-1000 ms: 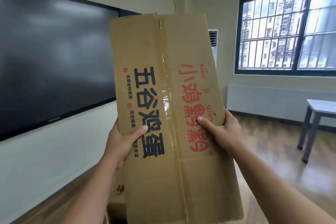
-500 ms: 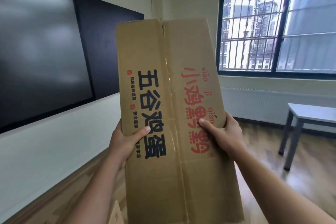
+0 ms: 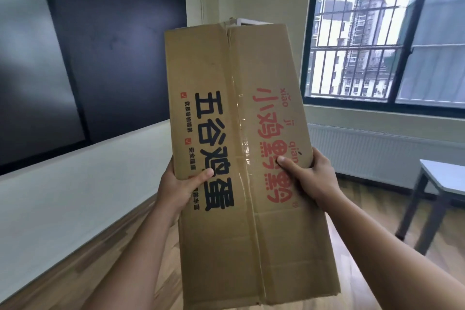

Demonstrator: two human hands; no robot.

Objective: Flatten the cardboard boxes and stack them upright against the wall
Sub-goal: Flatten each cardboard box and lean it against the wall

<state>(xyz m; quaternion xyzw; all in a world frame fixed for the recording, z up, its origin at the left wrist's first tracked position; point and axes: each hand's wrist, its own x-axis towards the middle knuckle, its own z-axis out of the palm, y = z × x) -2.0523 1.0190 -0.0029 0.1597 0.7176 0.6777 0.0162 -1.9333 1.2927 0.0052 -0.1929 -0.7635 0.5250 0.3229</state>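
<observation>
A pale wall runs along the left of the room, carrying a wide dark screen that fills most of its upper part; on the far right a barred window looks out on tall buildings, with a white radiator under its sill; a wooden floor covers the near ground, and a grey table stands at the right edge, well apart from the hands. In the middle, held up in the air in front of the camera and clear of both wall and floor, is the cardboard box; its broad face is turned toward the viewer, standing tall and tilted slightly to the left at the top, with clear tape down its centre seam, black characters on the left half and red characters on the right. The left hand grips the box's left edge, thumb pressed flat on the front face and fingers hidden behind; the right hand clasps the right edge the same way, thumb lying across the red print.
</observation>
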